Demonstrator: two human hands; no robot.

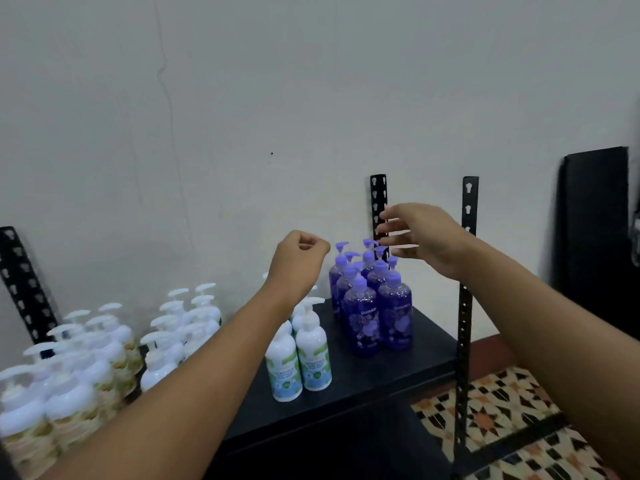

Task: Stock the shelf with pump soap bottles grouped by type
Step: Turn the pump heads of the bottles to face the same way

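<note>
1. The translucent purple plastic pump bottles (374, 306) have lighter violet pump heads and labels with pale floral shapes and white lettering.
2. The white plastic pump bottles with green-and-blue labels (313, 355) have white pumps; each label is green at the top and light blue below.
3. The white plastic pump bottles with cream-and-tan patterned wraps (69, 393) also have white pumps.
4. The flat black shelf board (381, 372) and the black perforated metal uprights (464, 323) are plain black.
5. The patterned floor tiles (502, 410) show geometric diamonds in cream, black and orange.
6. The painted wall (242, 98) is pale grey-white.

One head-worn camera looked forward and down, close over the shelf (398, 368). It faced the far wall (242, 98), floor tiles (502, 410) at near right
</note>
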